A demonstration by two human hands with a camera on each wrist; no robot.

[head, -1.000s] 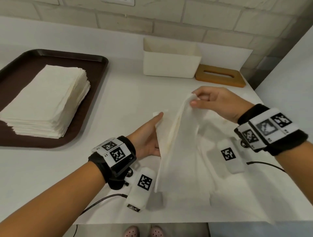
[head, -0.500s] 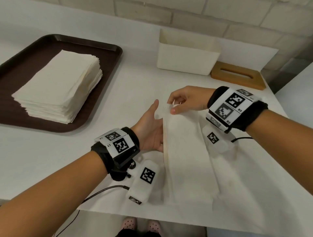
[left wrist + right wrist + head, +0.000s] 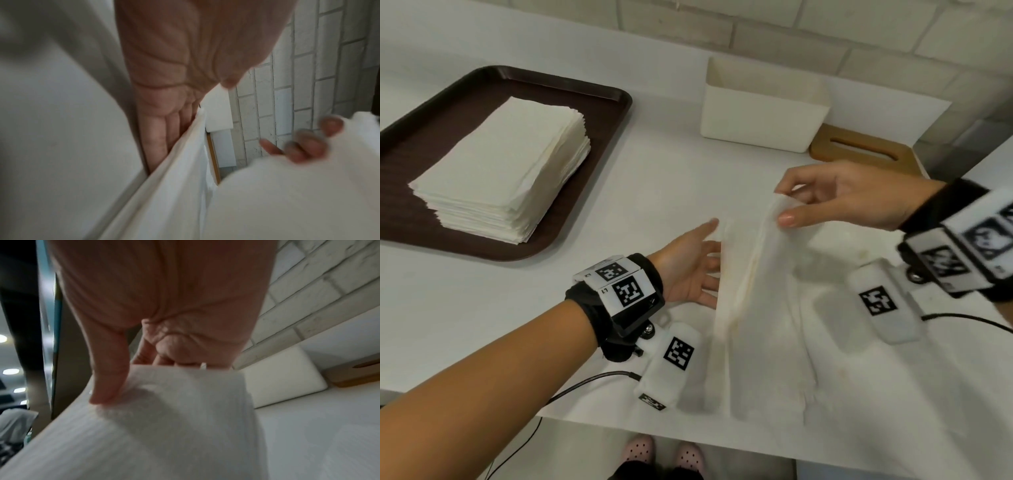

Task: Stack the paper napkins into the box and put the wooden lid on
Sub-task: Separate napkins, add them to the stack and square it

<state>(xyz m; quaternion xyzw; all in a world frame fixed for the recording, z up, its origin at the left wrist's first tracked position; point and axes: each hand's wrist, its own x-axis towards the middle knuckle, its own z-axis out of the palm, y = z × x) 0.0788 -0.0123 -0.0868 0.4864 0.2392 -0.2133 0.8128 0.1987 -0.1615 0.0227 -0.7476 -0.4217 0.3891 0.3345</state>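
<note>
My right hand (image 3: 856,195) pinches the far corner of a napkin (image 3: 760,308) between thumb and fingers. My left hand (image 3: 690,270) lies flat, fingers straight, against its left edge. The napkin's long axis runs from 6 to 12 o'clock. The box (image 3: 760,113) stands at 12 o'clock, nearer to my right hand.

The scene is viewed from the head, looking forward and steeply down over the white table (image 3: 482,325) toward the brick wall (image 3: 825,31). From each wrist, the view runs close along the palm toward that wall. The box (image 3: 760,116), the wooden lid (image 3: 859,147) and the lifted napkin (image 3: 760,308) are shared by all three views.
</note>
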